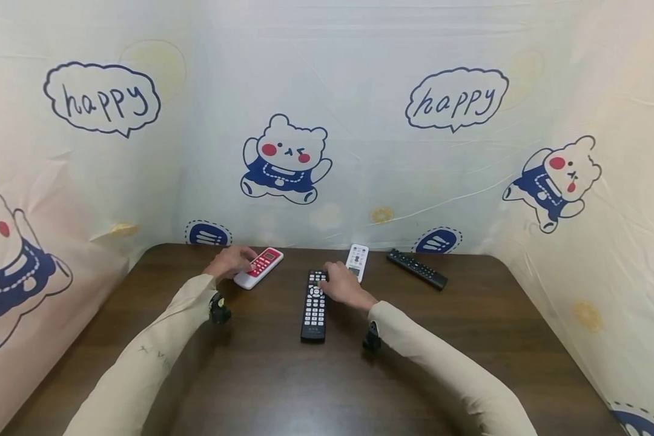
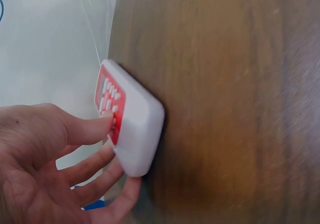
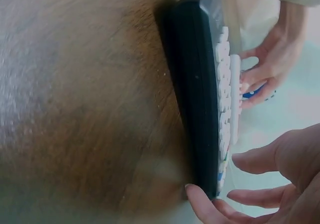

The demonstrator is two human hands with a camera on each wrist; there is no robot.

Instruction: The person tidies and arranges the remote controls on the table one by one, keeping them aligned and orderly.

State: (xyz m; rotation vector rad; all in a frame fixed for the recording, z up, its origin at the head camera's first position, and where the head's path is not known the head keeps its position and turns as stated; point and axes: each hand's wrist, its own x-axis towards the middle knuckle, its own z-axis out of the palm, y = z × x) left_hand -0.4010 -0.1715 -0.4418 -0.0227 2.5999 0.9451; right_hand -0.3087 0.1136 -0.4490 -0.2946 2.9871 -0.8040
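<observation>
Left hand grips the red remote near the desk's far edge; right hand spans the black remote, grip unclear.

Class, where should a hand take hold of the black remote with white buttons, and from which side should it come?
Probably across the middle of the black remote, pinching its two long edges, coming from above and the right. It lies buttons up, long and narrow across; the right hand is at its right side, towards the far end.
</observation>
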